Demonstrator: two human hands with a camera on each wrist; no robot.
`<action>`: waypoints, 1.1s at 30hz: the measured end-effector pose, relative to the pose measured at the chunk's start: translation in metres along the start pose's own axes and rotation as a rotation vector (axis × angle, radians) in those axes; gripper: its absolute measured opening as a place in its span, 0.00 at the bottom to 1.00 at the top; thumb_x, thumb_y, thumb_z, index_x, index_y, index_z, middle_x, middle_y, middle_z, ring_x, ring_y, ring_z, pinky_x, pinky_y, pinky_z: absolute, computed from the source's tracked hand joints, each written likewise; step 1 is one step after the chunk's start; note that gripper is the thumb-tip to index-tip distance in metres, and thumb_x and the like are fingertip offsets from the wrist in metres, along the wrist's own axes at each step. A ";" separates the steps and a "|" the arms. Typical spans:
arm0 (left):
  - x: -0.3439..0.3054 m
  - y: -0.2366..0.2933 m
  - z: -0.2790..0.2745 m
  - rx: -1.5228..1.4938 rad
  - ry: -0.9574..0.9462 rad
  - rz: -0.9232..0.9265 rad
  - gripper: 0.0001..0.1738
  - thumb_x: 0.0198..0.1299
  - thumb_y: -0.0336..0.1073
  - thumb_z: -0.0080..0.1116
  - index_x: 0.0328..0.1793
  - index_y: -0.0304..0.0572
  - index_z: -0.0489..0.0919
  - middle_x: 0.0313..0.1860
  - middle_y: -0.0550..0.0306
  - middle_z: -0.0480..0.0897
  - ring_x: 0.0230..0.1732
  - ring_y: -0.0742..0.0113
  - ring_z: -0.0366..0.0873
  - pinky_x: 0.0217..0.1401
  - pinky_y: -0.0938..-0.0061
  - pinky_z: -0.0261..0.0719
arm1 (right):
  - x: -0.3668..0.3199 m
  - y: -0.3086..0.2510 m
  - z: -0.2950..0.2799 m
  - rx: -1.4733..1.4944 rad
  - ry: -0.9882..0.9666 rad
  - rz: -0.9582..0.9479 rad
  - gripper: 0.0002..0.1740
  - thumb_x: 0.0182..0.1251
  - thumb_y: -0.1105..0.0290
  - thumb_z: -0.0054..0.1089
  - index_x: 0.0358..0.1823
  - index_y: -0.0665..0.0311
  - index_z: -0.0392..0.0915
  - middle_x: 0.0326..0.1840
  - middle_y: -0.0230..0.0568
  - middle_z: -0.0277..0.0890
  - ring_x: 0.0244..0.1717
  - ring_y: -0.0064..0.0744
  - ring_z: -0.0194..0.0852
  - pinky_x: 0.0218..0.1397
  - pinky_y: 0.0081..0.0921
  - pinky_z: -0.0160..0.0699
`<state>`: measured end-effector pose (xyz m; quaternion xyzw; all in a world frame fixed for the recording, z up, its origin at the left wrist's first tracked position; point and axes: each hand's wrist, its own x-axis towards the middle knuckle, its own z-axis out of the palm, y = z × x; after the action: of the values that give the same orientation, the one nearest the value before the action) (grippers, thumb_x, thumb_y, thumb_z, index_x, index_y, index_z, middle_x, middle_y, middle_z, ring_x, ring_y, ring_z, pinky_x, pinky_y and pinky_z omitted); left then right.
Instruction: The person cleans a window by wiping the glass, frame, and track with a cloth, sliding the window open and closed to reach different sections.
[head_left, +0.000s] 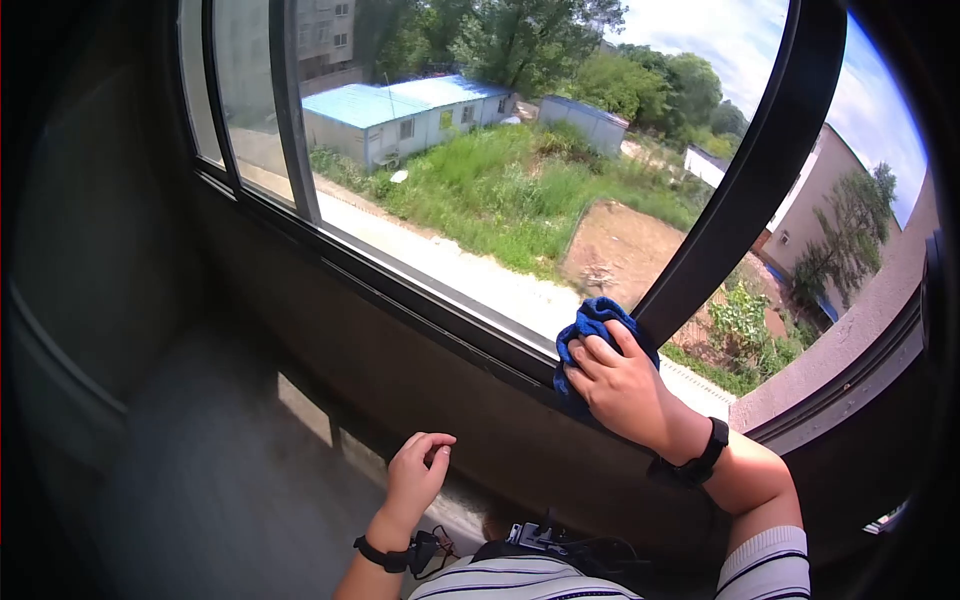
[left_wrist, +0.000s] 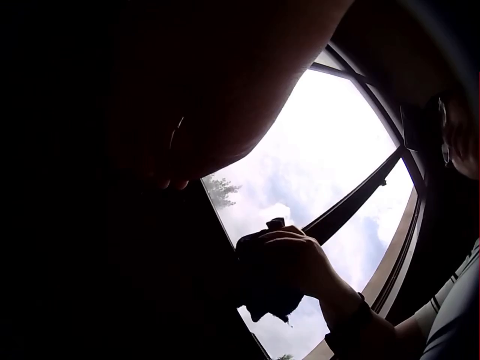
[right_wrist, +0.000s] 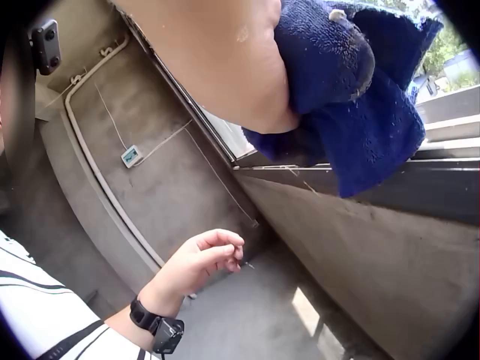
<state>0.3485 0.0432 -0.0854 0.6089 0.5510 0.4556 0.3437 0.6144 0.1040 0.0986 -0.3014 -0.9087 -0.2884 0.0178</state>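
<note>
In the head view the right hand (head_left: 625,392) grips a bunched blue cloth (head_left: 590,322) at the lower corner where the upright black frame bar (head_left: 745,165) meets the bottom rail (head_left: 440,325). The right wrist view shows the cloth (right_wrist: 375,142) hanging in folds from the hand (right_wrist: 225,67), over the dark rail (right_wrist: 427,187). Lower down, the left hand (head_left: 415,480) hangs in the air away from the window, fingers loosely curled with nothing in them. Both wrists wear black bands.
A dim wall (head_left: 300,290) runs below the window. Beyond the glass are grass (head_left: 480,190), blue-roofed sheds (head_left: 400,105) and trees. Pipes (right_wrist: 90,150) and a small wall-mounted display (right_wrist: 131,156) show in the right wrist view. Sunlit patches lie on the floor.
</note>
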 end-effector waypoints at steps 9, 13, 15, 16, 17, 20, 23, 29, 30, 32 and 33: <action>-0.008 0.000 -0.001 -0.007 0.015 0.007 0.07 0.64 0.30 0.58 0.46 0.43 0.85 0.39 0.57 0.83 0.33 0.67 0.81 0.39 0.74 0.79 | 0.012 -0.034 0.042 0.107 -0.080 0.039 0.13 0.57 0.69 0.56 0.42 0.66 0.79 0.52 0.51 0.79 0.55 0.42 0.73 0.68 0.43 0.61; -0.013 -0.008 -0.003 0.015 0.028 0.008 0.07 0.64 0.30 0.58 0.46 0.43 0.85 0.38 0.57 0.83 0.32 0.66 0.81 0.38 0.73 0.80 | 0.035 -0.037 0.069 0.188 0.082 0.016 0.15 0.59 0.69 0.56 0.47 0.65 0.79 0.57 0.50 0.77 0.56 0.42 0.73 0.67 0.44 0.63; -0.013 -0.005 -0.004 0.018 0.022 -0.025 0.07 0.64 0.30 0.58 0.45 0.43 0.85 0.38 0.56 0.83 0.32 0.66 0.81 0.38 0.73 0.80 | 0.050 -0.038 0.082 0.215 0.178 0.004 0.17 0.59 0.69 0.57 0.50 0.62 0.79 0.58 0.45 0.77 0.60 0.41 0.73 0.67 0.44 0.64; -0.012 -0.002 -0.004 0.023 0.023 -0.023 0.07 0.64 0.30 0.58 0.45 0.43 0.85 0.38 0.56 0.83 0.32 0.66 0.81 0.38 0.73 0.80 | 0.052 -0.038 0.083 0.216 0.184 0.007 0.17 0.59 0.69 0.57 0.50 0.62 0.79 0.58 0.45 0.77 0.60 0.41 0.73 0.67 0.44 0.64; -0.011 0.001 -0.003 0.023 0.029 -0.015 0.07 0.64 0.30 0.59 0.46 0.43 0.85 0.38 0.56 0.83 0.32 0.66 0.81 0.39 0.73 0.80 | 0.054 -0.037 0.082 0.364 0.150 0.030 0.20 0.53 0.72 0.62 0.51 0.60 0.79 0.60 0.44 0.76 0.60 0.41 0.74 0.67 0.43 0.65; -0.002 0.010 -0.005 0.030 0.050 0.025 0.09 0.64 0.30 0.59 0.48 0.43 0.84 0.39 0.55 0.83 0.33 0.65 0.81 0.40 0.72 0.80 | 0.037 -0.031 0.049 0.739 0.162 0.165 0.30 0.41 0.74 0.72 0.52 0.57 0.79 0.58 0.42 0.78 0.58 0.44 0.75 0.63 0.40 0.70; 0.022 0.030 0.000 0.078 0.102 0.144 0.14 0.64 0.33 0.61 0.56 0.43 0.81 0.47 0.53 0.82 0.41 0.61 0.80 0.47 0.69 0.80 | 0.000 -0.018 0.004 0.838 0.476 0.311 0.27 0.44 0.75 0.73 0.50 0.59 0.80 0.51 0.43 0.80 0.56 0.46 0.78 0.59 0.38 0.76; 0.091 0.121 0.042 0.217 0.223 0.670 0.50 0.59 0.55 0.67 0.80 0.39 0.57 0.80 0.35 0.54 0.80 0.37 0.53 0.78 0.50 0.56 | -0.071 0.055 -0.010 0.965 1.266 0.860 0.19 0.66 0.66 0.61 0.54 0.68 0.77 0.51 0.41 0.78 0.52 0.36 0.78 0.59 0.34 0.77; 0.099 0.134 0.048 0.252 0.236 0.690 0.54 0.58 0.58 0.67 0.81 0.38 0.53 0.81 0.32 0.50 0.81 0.34 0.49 0.79 0.48 0.53 | -0.083 0.075 -0.005 1.152 1.367 1.002 0.21 0.74 0.57 0.55 0.55 0.68 0.77 0.51 0.39 0.77 0.48 0.36 0.79 0.56 0.34 0.78; 0.107 0.146 0.068 0.244 0.229 0.738 0.60 0.55 0.64 0.66 0.82 0.35 0.50 0.82 0.28 0.46 0.82 0.33 0.43 0.81 0.46 0.48 | -0.108 0.098 0.022 1.214 1.379 0.862 0.27 0.73 0.55 0.59 0.64 0.67 0.73 0.58 0.40 0.77 0.55 0.35 0.78 0.62 0.35 0.76; 0.110 0.148 0.081 0.279 0.194 0.724 0.64 0.53 0.68 0.64 0.83 0.34 0.47 0.82 0.25 0.42 0.83 0.31 0.39 0.81 0.44 0.44 | -0.122 0.118 0.040 1.301 1.336 0.819 0.28 0.73 0.54 0.59 0.64 0.67 0.72 0.59 0.40 0.76 0.55 0.35 0.77 0.62 0.35 0.76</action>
<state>0.4748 0.1347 0.0417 0.7588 0.3872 0.5233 0.0211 0.7852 0.1367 0.1011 -0.2986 -0.5203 0.1806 0.7794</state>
